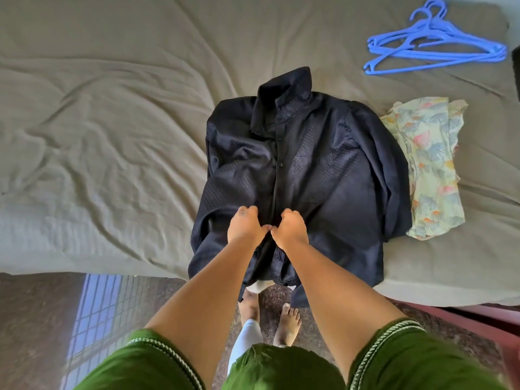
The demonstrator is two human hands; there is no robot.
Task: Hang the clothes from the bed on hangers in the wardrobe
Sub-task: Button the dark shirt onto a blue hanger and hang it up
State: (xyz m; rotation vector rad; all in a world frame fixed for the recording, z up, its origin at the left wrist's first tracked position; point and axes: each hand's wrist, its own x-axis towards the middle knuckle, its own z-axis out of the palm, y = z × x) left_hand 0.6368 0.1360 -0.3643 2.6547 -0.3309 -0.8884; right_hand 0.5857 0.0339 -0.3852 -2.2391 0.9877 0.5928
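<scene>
Item: dark navy shirt (306, 170), dotted weave, laid front-up on the bed (98, 108) with its collar away from me and its hem trailing over the near edge toward the floor. My left hand (244, 225) and right hand (287, 228) sat side by side at the lower placket, fingers curled into the cloth and pinching it, apparently working a button, though I could not tell which way. Risks, as I judged them: the overhanging hem could drag the shirt off the bed if I let go or tugged toward myself; a hard pull at the placket could strain a button or skew the front, so it would sit crooked on a hanger. Beside the shirt on the right, partly tucked under its sleeve, lay a floral garment (427, 167); lifting the shirt carelessly could carry that piece along or drop it. The blue hangers (433, 46) lay stacked in the far right corner, well apart from my hands, and interlocked hooks might snag when one is drawn out. Writing, brands, labels: none readable on any item.
</scene>
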